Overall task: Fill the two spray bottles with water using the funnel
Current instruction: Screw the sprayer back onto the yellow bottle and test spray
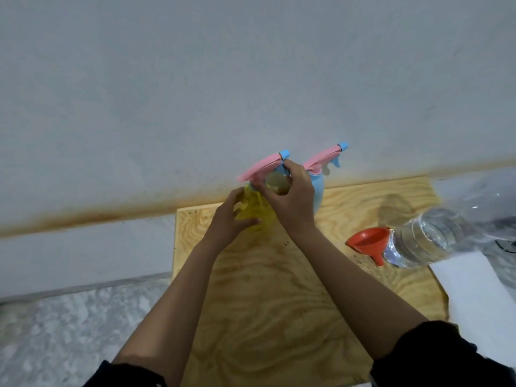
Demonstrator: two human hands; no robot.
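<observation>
At frame centre the left grip [231, 217] holds the yellow spray bottle [252, 209] while the right grip [291, 191] curls round its neck, the blue spray bottle [319, 188] just behind, the orange funnel [367, 241] and water bottle [430, 236] right on the counter [279, 303].

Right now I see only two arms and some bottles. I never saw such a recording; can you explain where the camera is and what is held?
There is no machine: these are a person's two bare arms, filmed by a wide-angle camera worn on the head, looking down. The left hand grips the body of the yellow spray bottle; the right hand holds its top. Behind it stands a blue spray bottle. On the wooden board an orange funnel lies on its side beside a clear water bottle.
</observation>
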